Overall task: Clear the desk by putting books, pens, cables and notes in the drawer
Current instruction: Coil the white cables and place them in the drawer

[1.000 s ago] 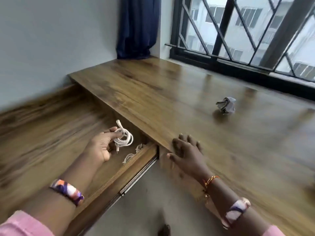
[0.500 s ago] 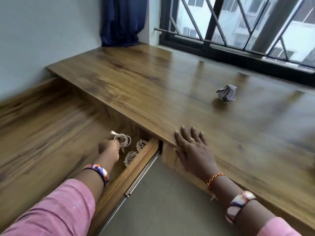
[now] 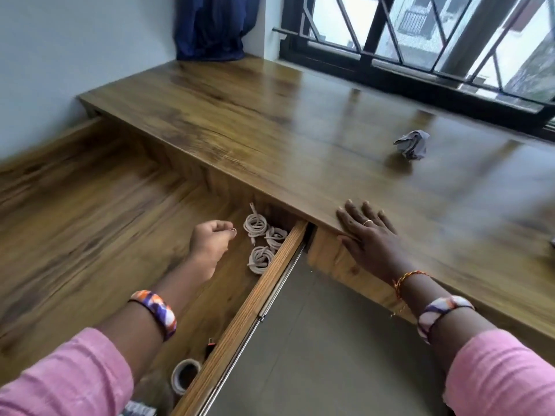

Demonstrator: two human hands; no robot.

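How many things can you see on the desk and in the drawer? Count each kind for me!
Coiled white cables in the drawer: 3 (first, second, third)
Tape rolls in the drawer: 1
Crumpled paper notes on the desk: 1
Total: 5

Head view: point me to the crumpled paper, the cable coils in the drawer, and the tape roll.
crumpled paper [image 3: 412, 144], head view, middle of the grey wad on the desk.
cable coils [image 3: 255, 225], head view, rim of the farthest white coil.
tape roll [image 3: 185, 374], head view, rim of the roll at the drawer's near end.
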